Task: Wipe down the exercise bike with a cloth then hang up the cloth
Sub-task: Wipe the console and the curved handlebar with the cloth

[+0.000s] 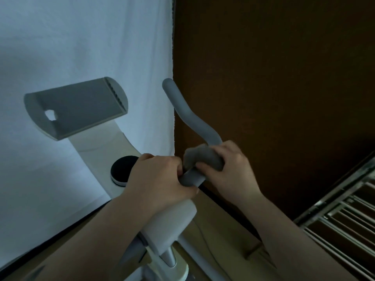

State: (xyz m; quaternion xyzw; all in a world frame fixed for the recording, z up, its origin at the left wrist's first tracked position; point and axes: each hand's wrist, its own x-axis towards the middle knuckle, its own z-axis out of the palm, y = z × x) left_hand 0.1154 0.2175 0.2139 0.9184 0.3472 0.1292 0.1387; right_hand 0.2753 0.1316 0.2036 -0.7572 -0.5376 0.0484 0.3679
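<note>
Grey plastic tablet holder (76, 107) sits at ten o'clock, holding nothing. Your left hand (160, 179) curls round the grey foam handlebar (189, 116) near its stem; at three o'clock of it your right hand (231, 169) wraps the grey cloth (203, 156) round the bar's bend. You're mid-wipe, I judge; next, slide the cloth up toward the tip at twelve o'clock.

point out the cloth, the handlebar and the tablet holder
cloth (205, 157), head view, bunched middle under the right hand
handlebar (188, 112), head view, curved upper stretch
tablet holder (81, 106), head view, flat grey face
</note>
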